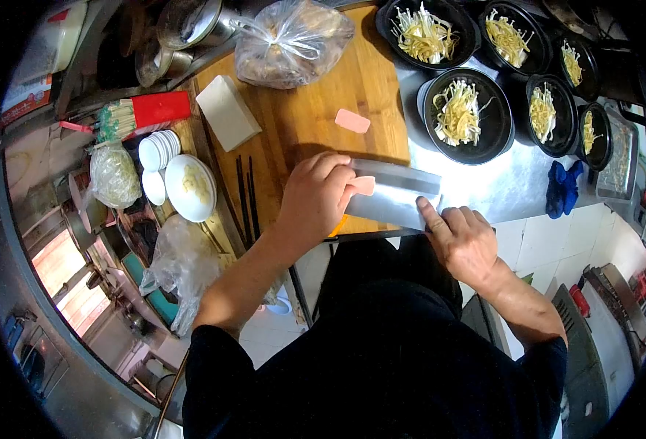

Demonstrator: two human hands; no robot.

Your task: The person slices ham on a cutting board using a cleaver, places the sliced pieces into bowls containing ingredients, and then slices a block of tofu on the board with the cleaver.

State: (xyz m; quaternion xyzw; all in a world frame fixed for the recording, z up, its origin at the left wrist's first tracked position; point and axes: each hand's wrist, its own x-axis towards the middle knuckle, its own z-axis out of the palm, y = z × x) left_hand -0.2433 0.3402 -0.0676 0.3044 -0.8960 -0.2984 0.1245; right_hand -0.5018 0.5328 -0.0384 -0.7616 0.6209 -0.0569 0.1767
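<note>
Right hand (pixel 463 245) grips the cleaver (pixel 396 194), index finger along the blade, over the near edge of the cutting board (pixel 293 121). Left hand (pixel 321 194) pinches a pink slice (pixel 363 185) against the blade, fingers nearly closed. Second pink piece (pixel 353 121) lies flat on the board, beyond the cleaver. White block (pixel 228 113) and dark chopsticks (pixel 247 197) sit left of it. Black bowls (pixel 466 115) with enoki on the metal table (pixel 476 192), right of the board.
</note>
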